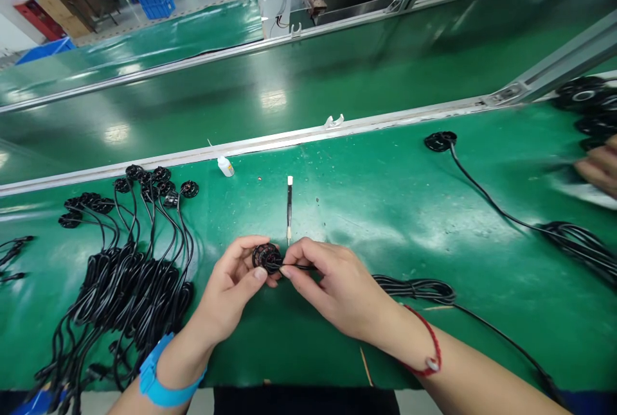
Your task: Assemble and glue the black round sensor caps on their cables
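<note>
Coil (265, 256) hung just above the mat (385, 209), centre front, right of a cable pile (130, 293). Left hand (231, 286) was closed on its rim; right hand (332, 286) pinched its lead (419, 288). It looked light and stiff, the thin lead floppy, likely fragile at the joint; the rim seemed the safest hold.

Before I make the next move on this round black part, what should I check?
1. Grip: left hand fingers hold the round black part: ok.
2. Lead: right hand pinches the cable at the part: ok.
3. Seating: cable joined into the part: cannot tell, fingers cover it.
4. Reach: slim tool lies just beyond both hands: ok.
5. Space: co-worker's hand is far off to the right: ok.
</note>
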`<state>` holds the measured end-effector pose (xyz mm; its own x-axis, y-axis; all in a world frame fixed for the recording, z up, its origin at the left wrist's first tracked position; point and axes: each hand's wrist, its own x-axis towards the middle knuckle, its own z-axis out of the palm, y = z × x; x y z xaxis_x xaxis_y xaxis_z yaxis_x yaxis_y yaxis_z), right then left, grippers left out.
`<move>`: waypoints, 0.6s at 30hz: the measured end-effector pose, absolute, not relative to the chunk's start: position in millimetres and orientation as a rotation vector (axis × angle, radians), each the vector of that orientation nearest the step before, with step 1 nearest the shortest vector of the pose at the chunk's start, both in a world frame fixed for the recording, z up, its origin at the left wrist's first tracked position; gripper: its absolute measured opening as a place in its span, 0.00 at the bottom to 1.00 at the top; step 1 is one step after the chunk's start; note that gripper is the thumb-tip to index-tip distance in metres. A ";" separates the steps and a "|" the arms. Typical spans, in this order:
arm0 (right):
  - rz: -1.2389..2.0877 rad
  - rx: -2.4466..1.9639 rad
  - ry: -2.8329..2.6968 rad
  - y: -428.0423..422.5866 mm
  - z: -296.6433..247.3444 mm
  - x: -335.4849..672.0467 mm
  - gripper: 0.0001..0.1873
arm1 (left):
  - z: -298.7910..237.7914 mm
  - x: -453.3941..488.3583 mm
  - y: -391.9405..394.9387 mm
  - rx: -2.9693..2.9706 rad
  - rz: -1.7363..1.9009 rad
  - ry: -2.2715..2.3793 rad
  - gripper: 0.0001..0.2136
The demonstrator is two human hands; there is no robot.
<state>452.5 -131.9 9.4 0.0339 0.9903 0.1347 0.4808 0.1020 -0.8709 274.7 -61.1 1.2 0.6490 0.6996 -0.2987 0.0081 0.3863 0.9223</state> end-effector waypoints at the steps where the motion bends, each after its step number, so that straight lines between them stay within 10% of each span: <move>1: 0.796 -1.503 -1.555 -132.3 9.6 452.3 0.06 | 1.3 274.6 -61.1 1.101 0.496 0.761 0.14; 18: 1.013 -1.586 -1.374 -132.6 15.5 446.9 0.09 | 0.7 272.2 -66.4 1.123 0.482 0.758 0.13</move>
<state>446.9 -132.6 15.5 0.0939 0.9930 -0.0719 0.3628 -0.1014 -0.9263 272.2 -66.4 0.7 0.6614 0.6894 -0.2954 0.0246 0.3737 0.9272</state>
